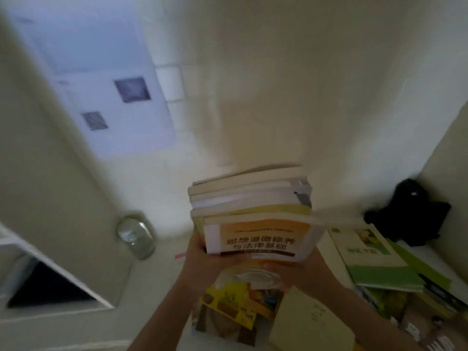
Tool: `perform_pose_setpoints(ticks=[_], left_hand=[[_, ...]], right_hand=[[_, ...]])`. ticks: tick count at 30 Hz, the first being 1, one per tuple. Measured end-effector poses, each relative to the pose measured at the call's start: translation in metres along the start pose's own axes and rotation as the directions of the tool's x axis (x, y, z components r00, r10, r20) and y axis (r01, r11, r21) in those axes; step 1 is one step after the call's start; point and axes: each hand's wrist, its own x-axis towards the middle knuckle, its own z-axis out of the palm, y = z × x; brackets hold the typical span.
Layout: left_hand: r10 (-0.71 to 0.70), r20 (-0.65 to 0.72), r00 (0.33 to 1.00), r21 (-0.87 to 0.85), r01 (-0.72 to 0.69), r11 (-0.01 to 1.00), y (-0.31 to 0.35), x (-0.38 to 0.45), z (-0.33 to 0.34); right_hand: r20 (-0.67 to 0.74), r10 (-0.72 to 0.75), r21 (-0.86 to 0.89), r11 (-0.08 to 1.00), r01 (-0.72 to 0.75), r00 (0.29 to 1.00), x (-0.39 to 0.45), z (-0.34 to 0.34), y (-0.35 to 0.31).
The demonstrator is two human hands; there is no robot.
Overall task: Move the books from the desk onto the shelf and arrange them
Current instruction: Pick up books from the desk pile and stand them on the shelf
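I hold up a stack of several books [250,198] in front of a pale wall; the nearest one has an orange cover with dark print [263,240]. My left hand [202,257] grips the stack's lower left corner from beneath. My right hand [291,269] grips its lower right edge, fingers curled under the orange book. More books lie on the desk [162,287] below: a green and white one [372,254] on a pile at the right, a yellow one [235,302] and a cream one [309,323] under my arms. The view is blurred.
A clear glass jar [135,236] stands on the desk at the left, beside a cream panel [50,173]. A black bag [410,211] sits in the right corner. A dark opening [48,287] shows at lower left.
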Motion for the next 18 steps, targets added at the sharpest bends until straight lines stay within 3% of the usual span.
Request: perform_pose_setpoints(ticks=[5, 10, 13, 16, 18], left_hand=[[0.14, -0.279, 0.95, 0.081, -0.122, 0.989, 0.082, -0.066, -0.085], [0.267, -0.507, 0.82, 0.18, -0.202, 0.963, 0.156, -0.162, -0.156], [0.348, -0.594, 0.725, 0.242, -0.251, 0.937, 0.189, -0.213, -0.183], [0.423, -0.661, 0.619, 0.315, -0.283, 0.906, 0.229, -0.253, -0.208], [0.447, -0.669, 0.594, 0.317, -0.315, 0.894, 0.265, -0.269, -0.218]], right_hand=[[0.226, -0.244, 0.042, 0.97, 0.241, 0.943, 0.016, 0.062, -0.118], [0.414, -0.471, 0.108, 0.875, 0.472, 0.779, 0.004, 0.138, -0.22], [0.479, -0.518, 0.256, 0.854, 0.452, 0.708, -0.008, 0.175, -0.27], [0.525, -0.64, 0.402, 0.768, 0.499, 0.561, -0.018, 0.194, -0.327], [0.508, -0.708, 0.445, 0.704, 0.554, 0.491, -0.024, 0.196, -0.375]])
